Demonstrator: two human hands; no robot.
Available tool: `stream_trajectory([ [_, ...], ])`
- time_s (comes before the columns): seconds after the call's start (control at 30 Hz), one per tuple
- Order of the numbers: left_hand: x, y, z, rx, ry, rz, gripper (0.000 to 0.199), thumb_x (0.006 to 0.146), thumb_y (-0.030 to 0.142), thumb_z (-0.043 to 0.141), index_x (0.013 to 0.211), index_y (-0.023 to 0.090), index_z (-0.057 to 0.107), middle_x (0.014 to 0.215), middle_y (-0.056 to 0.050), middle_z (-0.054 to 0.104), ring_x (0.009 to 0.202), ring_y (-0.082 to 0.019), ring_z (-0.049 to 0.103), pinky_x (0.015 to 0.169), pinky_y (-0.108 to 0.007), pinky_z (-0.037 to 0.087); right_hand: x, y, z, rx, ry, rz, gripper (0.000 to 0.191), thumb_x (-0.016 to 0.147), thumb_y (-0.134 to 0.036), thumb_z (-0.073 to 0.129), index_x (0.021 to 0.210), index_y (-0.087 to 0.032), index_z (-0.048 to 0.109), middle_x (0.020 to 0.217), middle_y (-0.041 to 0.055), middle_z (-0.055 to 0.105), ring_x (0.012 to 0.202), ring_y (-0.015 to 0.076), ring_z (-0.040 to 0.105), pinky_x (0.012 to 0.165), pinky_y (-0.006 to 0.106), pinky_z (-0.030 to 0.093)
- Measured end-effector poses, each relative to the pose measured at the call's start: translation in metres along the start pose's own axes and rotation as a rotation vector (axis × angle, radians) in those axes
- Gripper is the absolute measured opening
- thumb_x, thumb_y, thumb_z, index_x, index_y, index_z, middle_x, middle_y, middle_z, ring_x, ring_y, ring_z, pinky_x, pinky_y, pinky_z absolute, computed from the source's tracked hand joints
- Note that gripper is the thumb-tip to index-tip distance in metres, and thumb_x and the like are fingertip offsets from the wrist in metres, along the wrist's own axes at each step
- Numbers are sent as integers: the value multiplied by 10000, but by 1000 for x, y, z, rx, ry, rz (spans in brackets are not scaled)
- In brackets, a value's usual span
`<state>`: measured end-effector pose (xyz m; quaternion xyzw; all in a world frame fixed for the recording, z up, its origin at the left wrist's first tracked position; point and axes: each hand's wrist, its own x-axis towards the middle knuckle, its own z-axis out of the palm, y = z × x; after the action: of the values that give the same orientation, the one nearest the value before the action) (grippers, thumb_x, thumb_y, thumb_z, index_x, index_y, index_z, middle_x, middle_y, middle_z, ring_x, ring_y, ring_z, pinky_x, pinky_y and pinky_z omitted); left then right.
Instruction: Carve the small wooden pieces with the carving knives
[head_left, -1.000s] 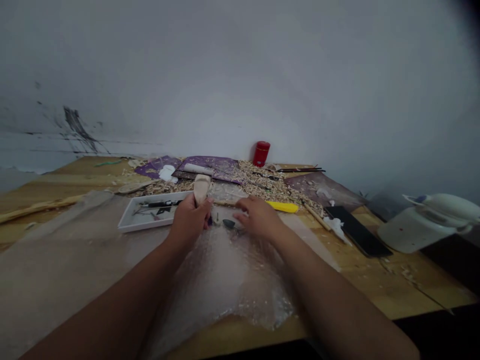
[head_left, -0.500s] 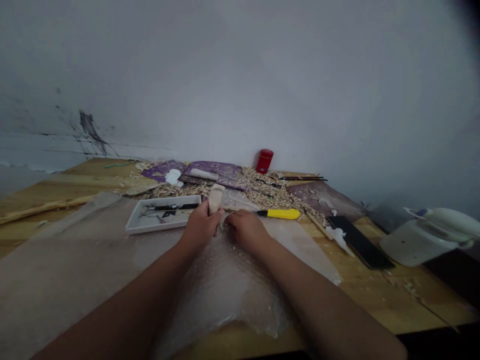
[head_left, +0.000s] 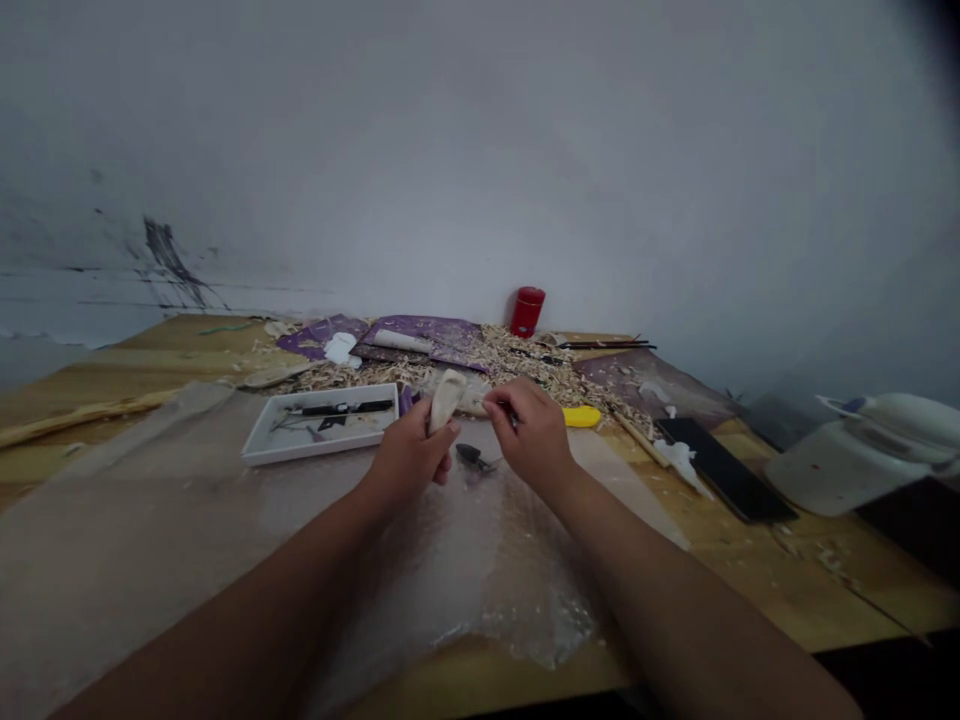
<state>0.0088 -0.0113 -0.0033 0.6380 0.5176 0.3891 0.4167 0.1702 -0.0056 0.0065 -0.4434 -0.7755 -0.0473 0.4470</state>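
Observation:
A pale, carved-looking piece point(head_left: 447, 396) rises from my left hand point(head_left: 411, 446), whose fingers wrap round its lower part. To its right is my right hand point(head_left: 531, 432), with thumb and fingers pinched together; whatever they hold is too small to make out. A small dark object point(head_left: 472, 456) lies on the clear plastic sheet point(head_left: 450, 560) between the two hands. The yellow handle point(head_left: 582, 416) shows just beyond my right hand, which hides the rest of that tool. Left of my left hand sits a white tray point(head_left: 300, 457) with dark thin tools inside.
Wood shavings point(head_left: 517, 360) and purple sheets point(head_left: 431, 333) cover the back of the table. A red can point(head_left: 527, 312) stands by the wall. At the right are a black flat object point(head_left: 724, 470) and a white container point(head_left: 844, 462). A long stick point(head_left: 90, 416) lies far left.
My right hand has moved right and up, away from the pale piece, over part of the yellow-handled tool. The small dark object has come into view. The pale piece is now tilted slightly right.

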Motion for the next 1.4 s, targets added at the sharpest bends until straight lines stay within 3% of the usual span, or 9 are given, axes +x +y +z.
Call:
stream_trajectory([
  [0.13, -2, 2, 0, 129, -28, 21, 238, 771, 401, 443, 880, 192, 476, 401, 79, 447, 315, -97, 420, 371, -201, 327, -3, -1, 3, 8, 72, -69, 143, 839, -241, 450, 764, -175, 553, 751, 47, 573, 762, 157, 501, 715, 279, 393],
  [0.27, -1, 3, 1, 302, 6, 90, 233, 760, 374, 456, 886, 186, 511, 483, 51, 474, 429, -108, 452, 454, -214, 316, -4, 3, 6, -42, 105, -92, 151, 840, -240, 449, 784, -174, 573, 760, 53, 578, 770, 160, 500, 713, 283, 394],
  [0.4, -1, 3, 1, 440, 57, 172, 215, 760, 377, 453, 839, 185, 509, 656, 3, 548, 581, -134, 491, 533, -232, 322, -5, 2, 7, -147, 27, -113, 190, 851, -237, 423, 814, -173, 597, 745, 51, 589, 759, 159, 501, 711, 274, 376],
  [0.57, -3, 4, 1, 468, 27, 194, 265, 793, 351, 401, 963, 187, 522, 745, -17, 589, 659, -150, 521, 587, -237, 335, -2, -6, 7, -298, -144, -51, 181, 830, -199, 422, 754, -175, 585, 725, 50, 600, 727, 163, 503, 661, 266, 340],
  [0.7, -3, 3, 1, 488, -1, 181, 327, 807, 352, 372, 1047, 185, 518, 747, -20, 597, 655, -151, 524, 585, -236, 330, 1, -5, 7, -171, -252, 49, 136, 810, -194, 451, 751, -180, 573, 709, 23, 603, 692, 140, 516, 620, 236, 330],
  [0.87, -3, 5, -1, 453, -40, 200, 328, 812, 354, 364, 1035, 187, 538, 699, -3, 586, 614, -139, 502, 558, -229, 319, 0, 1, 13, 129, -181, 196, 124, 801, -220, 474, 709, -183, 549, 629, -27, 572, 587, 99, 504, 553, 195, 335],
  [1.1, -4, 7, -1, 495, -61, 226, 323, 819, 339, 354, 1041, 200, 544, 800, -25, 628, 704, -162, 548, 613, -243, 351, -4, -4, 12, -239, -111, 65, 171, 811, -233, 434, 767, -180, 591, 750, 43, 634, 741, 160, 548, 658, 248, 335],
  [1.23, -5, 6, 0, 576, -33, 238, 303, 822, 341, 347, 988, 194, 553, 789, -39, 630, 709, -179, 562, 613, -256, 352, -2, -7, 10, -321, -185, 109, 189, 829, -254, 408, 813, -191, 585, 741, 45, 641, 702, 157, 556, 621, 247, 316],
  [1.4, -4, 2, 1, 612, -34, 224, 331, 819, 333, 353, 1068, 199, 524, 832, -46, 636, 753, -196, 576, 631, -265, 358, 3, -1, 10, -168, -357, 155, 158, 831, -246, 422, 777, -193, 561, 689, 5, 622, 635, 122, 543, 554, 215, 292],
])
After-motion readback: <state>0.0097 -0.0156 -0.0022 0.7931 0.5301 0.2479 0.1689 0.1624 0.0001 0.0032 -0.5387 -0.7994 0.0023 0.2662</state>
